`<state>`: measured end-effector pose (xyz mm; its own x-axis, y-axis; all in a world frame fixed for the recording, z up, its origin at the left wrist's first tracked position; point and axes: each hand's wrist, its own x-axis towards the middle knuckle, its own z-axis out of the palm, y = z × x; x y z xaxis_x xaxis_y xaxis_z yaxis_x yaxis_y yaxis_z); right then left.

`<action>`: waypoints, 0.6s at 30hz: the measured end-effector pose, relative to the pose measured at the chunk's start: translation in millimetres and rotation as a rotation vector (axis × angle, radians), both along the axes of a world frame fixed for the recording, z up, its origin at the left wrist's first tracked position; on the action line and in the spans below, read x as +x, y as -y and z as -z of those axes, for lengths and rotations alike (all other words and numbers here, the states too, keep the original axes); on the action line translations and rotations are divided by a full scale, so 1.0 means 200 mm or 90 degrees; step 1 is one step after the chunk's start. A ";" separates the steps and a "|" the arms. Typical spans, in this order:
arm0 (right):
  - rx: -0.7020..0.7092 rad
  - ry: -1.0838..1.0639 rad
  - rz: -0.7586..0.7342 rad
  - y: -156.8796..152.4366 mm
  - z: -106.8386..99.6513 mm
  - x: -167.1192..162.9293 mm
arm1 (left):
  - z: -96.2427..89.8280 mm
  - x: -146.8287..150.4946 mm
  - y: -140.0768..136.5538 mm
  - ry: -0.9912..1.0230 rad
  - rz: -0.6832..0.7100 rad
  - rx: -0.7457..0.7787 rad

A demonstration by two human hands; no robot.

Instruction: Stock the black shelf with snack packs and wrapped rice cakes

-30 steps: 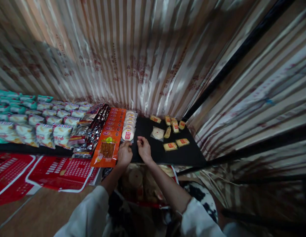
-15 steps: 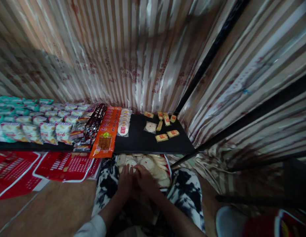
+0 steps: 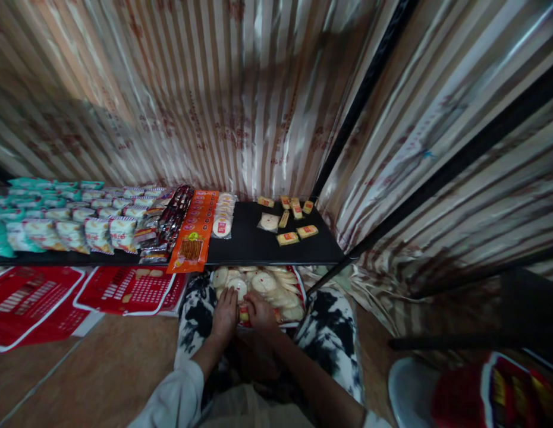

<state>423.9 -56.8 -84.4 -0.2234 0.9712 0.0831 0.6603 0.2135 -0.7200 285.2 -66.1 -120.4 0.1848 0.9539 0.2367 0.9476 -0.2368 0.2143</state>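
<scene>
A bag or tray of round, pale wrapped crackers (image 3: 264, 281) lies between my knees, under the front edge of the black shelf. My left hand (image 3: 225, 312) rests over its left part, fingers stretched out on a round cracker packet (image 3: 236, 288). Close beside it on the right, my right hand (image 3: 261, 314) has its fingers bent inward and down; whatever is under them is hidden. Between the two hands a small yellow-and-red packet (image 3: 244, 315) shows in part.
On the black shelf (image 3: 245, 249) lie several small yellow packets (image 3: 288, 238), a single round cracker packet (image 3: 270, 222), a row of round crackers (image 3: 222, 226), an orange packet (image 3: 190, 248) and rows of white packets (image 3: 98, 235). Dark poles (image 3: 392, 229) slant at right. Red bags (image 3: 125, 289) hang left.
The view has shifted slightly, so the shelf sits a little higher. My hands have parted a little, and a small yellow-and-red packet now shows between them.
</scene>
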 end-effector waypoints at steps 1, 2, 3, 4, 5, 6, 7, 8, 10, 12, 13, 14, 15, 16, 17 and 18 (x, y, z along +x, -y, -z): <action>-0.002 -0.011 0.014 0.01 0.00 0.00 | 0.00 0.00 0.00 0.016 -0.009 -0.008; -0.005 -0.026 0.029 0.01 0.01 0.00 | 0.01 0.01 0.00 0.032 -0.019 -0.016; -0.007 -0.044 0.044 0.02 0.02 -0.01 | 0.01 0.01 0.01 0.049 -0.027 -0.023; -0.009 -0.065 0.058 0.02 0.03 -0.01 | 0.01 0.01 0.01 0.066 -0.032 -0.030; -0.012 -0.086 0.073 0.02 0.04 -0.01 | 0.01 0.01 0.01 0.083 -0.033 -0.037; -0.015 -0.106 0.087 0.02 0.05 -0.02 | 0.01 0.00 0.01 0.099 -0.031 -0.043; -0.016 -0.123 0.099 0.03 0.05 -0.02 | 0.01 0.00 0.01 0.113 -0.029 -0.050; -0.016 -0.138 0.108 0.03 0.06 -0.02 | 0.00 0.00 0.02 0.124 -0.028 -0.056; -0.012 -0.159 0.116 0.03 0.08 -0.03 | -0.02 -0.01 0.02 0.135 -0.030 -0.064; -0.010 -0.171 0.116 0.03 0.09 -0.03 | -0.04 -0.01 0.03 0.135 -0.033 -0.067; -0.014 -0.174 0.118 0.02 0.09 -0.03 | -0.05 0.00 0.03 0.132 -0.033 -0.067; -0.018 -0.175 0.122 0.02 0.09 -0.03 | -0.06 0.00 0.04 0.128 -0.033 -0.067; -0.022 -0.175 0.124 0.02 0.09 -0.03 | -0.08 0.01 0.04 0.124 -0.034 -0.069; -0.027 -0.175 0.125 0.01 0.09 -0.03 | -0.09 0.01 0.04 0.121 -0.036 -0.071; -0.033 -0.176 0.125 0.01 0.09 -0.03 | -0.10 0.02 0.05 0.118 -0.041 -0.073; -0.040 -0.177 0.125 0.01 0.08 -0.03 | -0.11 0.02 0.05 0.117 -0.046 -0.075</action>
